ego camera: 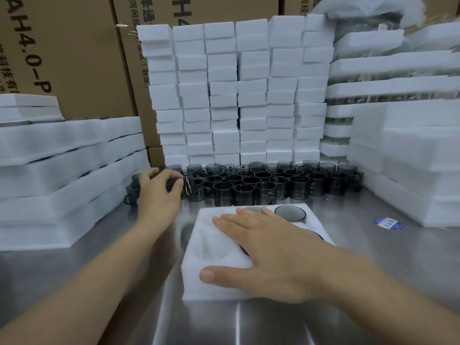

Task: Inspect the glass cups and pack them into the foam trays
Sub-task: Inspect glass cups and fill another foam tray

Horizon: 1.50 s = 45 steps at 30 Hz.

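Note:
A white foam tray (211, 290) lies on the steel table in front of me. My right hand (268, 250) rests flat on it with straight fingers, covering part of its pockets. One grey glass cup (290, 212) sits in the tray's far right pocket, and a second (252, 209) shows just past my fingertips. The near left pocket (214, 245) is empty. Behind the tray stand several dark glass cups (261, 183) in rows. My left hand (159, 192) reaches to the left end of these rows, fingers curled round a cup (190, 189) that looks blurred.
A wall of stacked white foam blocks (236, 95) rises behind the cups. Stacks of foam trays stand at the left (49, 170) and right (410, 158). Cardboard boxes (62, 58) fill the back left. A blue sticker (388, 223) lies on the table (249, 324).

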Motion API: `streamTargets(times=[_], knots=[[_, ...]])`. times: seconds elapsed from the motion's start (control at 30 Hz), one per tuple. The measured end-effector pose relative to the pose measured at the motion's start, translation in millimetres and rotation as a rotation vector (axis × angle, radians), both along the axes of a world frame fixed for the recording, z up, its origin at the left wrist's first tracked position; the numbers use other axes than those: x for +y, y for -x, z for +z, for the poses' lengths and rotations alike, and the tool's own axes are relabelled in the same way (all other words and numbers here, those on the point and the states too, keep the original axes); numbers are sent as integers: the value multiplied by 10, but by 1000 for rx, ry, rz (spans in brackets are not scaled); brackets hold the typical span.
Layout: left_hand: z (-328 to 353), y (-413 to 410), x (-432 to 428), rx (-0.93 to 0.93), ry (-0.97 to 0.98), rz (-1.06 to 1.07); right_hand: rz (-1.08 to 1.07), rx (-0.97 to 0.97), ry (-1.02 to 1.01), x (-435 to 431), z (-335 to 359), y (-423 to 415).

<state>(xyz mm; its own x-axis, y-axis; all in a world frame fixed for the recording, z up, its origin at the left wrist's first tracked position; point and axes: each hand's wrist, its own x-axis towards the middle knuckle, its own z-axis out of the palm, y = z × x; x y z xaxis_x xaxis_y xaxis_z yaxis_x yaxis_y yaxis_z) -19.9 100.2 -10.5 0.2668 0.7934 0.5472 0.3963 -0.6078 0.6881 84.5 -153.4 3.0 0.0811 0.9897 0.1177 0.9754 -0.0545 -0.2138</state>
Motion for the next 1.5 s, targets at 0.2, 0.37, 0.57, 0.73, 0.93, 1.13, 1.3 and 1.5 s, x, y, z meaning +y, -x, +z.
streamTargets(times=[0.2, 0.37, 0.57, 0.73, 0.93, 1.13, 1.3, 1.5], knots=[[459, -137, -620, -494, 232, -471, -114, 586, -391, 87, 86, -90], [516, -192, -1075, -381, -75, -654, -284, 1018, -760, 130, 153, -221], [345, -219, -1207, -261, -405, -599, -161, 1105, -902, 140, 137, -229], [310, -255, -1240, -339, -350, -644, 40, 1146, -949, 99, 121, -217], [332, -217, -1256, -328, -752, -460, 70, 871, -971, 118, 76, -186], [415, -191, -1283, -427, -728, -420, 40, 680, -1094, 93, 97, -121], [468, -146, -1327, -398, -667, -350, -15, 683, -1189, 49, 130, -72], [467, -139, -1314, -383, -669, -333, -25, 660, -1202, 39, 129, -53]])
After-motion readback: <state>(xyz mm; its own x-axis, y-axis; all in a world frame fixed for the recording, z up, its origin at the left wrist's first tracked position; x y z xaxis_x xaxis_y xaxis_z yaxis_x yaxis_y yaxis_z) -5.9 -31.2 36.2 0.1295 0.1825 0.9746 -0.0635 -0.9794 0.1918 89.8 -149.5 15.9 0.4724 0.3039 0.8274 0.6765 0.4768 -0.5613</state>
